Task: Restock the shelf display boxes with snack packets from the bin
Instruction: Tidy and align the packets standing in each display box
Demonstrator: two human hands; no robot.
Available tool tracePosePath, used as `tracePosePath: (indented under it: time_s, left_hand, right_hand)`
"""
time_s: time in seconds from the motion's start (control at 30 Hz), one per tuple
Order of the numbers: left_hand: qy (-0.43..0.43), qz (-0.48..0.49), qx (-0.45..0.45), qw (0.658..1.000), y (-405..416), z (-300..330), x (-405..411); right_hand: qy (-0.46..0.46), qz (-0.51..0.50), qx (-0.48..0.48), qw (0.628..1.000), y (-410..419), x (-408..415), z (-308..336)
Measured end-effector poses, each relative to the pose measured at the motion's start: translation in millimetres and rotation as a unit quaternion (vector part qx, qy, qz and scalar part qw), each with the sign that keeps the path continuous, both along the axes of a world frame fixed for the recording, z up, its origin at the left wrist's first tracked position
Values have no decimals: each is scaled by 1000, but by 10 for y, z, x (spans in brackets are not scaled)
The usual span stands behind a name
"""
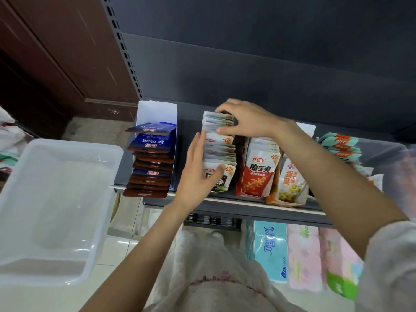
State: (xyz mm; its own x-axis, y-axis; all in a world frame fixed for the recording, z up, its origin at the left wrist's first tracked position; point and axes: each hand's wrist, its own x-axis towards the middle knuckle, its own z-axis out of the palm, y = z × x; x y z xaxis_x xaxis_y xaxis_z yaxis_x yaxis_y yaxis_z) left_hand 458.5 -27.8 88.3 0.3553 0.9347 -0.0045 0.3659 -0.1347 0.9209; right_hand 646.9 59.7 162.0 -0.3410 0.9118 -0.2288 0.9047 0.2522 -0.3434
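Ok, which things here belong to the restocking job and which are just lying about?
Job:
- white bin
- white packet row, held by left hand and right hand
- blue-and-brown packet box
- red packets

Lying about:
- tissue packs on the lower shelf
- wooden door

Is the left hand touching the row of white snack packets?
Touching: head view shows left hand pressed flat against the row of white snack packets.

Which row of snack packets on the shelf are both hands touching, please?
The white-packet row, second from left: the right hand grips its back, the left hand presses its side. The other rows are untouched.
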Motion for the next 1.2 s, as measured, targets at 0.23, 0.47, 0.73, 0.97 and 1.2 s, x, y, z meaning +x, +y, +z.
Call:
tracePosePath:
  time_s: [0.23,0.47,0.73,0.97,1.2]
  left_hand:
    - [71,23,17,997,-99,72,87]
    - [211,94,75,970,-140,112,309]
    - [206,129,122,962,-46,16,339]
    - [126,127,131,975,-112,-12,277]
    - [177,86,134,971,-123,11,251]
  right_hand:
    - [-78,109,54,990,196,-13,64]
    - [-105,141,34,984,207,-52,99]
    - [-98,117,41,987,25,-62,-108]
    - [-31,42,42,998,60,-16,-171]
    - [-68,86,46,993,69,-92,-103]
